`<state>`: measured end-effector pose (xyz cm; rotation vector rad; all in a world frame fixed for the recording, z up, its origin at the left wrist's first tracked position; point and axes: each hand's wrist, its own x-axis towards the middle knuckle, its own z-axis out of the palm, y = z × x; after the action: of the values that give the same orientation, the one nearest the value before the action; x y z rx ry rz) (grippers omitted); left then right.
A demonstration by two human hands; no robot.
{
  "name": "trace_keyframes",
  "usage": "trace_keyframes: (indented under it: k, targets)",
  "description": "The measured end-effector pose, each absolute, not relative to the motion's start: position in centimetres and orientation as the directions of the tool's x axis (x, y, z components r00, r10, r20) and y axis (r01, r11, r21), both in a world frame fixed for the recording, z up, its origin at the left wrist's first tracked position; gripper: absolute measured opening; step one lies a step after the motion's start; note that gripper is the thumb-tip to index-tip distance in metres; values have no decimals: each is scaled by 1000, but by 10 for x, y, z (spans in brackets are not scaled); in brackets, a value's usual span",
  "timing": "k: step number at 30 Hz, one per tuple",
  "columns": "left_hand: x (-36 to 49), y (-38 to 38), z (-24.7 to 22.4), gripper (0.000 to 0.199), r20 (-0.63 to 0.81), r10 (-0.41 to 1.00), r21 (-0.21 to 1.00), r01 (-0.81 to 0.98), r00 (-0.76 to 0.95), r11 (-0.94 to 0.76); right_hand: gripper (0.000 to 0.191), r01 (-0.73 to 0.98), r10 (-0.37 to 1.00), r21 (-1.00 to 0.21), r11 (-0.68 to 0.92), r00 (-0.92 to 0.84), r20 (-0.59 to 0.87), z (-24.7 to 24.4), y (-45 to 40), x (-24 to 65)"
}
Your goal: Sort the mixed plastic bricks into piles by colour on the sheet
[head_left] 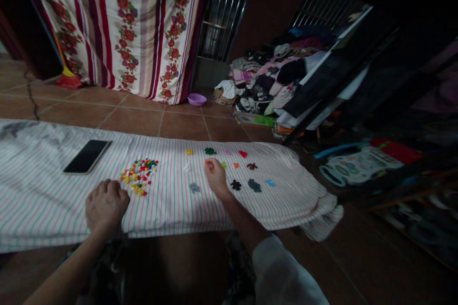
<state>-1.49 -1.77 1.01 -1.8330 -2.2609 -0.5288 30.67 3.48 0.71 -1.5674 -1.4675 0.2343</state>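
My right hand is over the striped cloth with its thumb and fingers pinched on a small orange plastic piece. Around it lie small colour-sorted piles: dark green pieces, white pieces, grey pieces, black pieces and light green pieces, partly hidden by the hand. My left hand rests palm down, fingers loosely bent and apart, holding nothing visible. Just beyond its fingertips spreads a mixed heap of coloured pieces.
A phone lies on the cloth at left. Farther right are red pieces, brown pieces, dark grey pieces and blue pieces. On the floor beyond are a purple basin and piled clothes.
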Motion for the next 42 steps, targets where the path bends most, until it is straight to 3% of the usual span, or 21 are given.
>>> trace_keyframes:
  k: [3,9,13,23,42]
  targets:
    - [-14,-18,13,29,330,918,145,973,-218,179,20,729,843,-684,21,355,404,12,38,358]
    - [-14,-16,13,26,329,916,156,970,-228,186,26,808,846,-498,-314,476,239,16,34,424]
    - [-13,-16,13,26,317,921,148,971,-226,188,29,828,850,-389,-405,497,174,14,33,438]
    - [-14,-15,13,25,313,927,156,974,-207,165,33,863,870,-269,-427,474,139,10,38,444]
    - [-14,-17,13,28,313,919,210,961,-239,179,34,871,868,-365,-330,431,245,9,36,441]
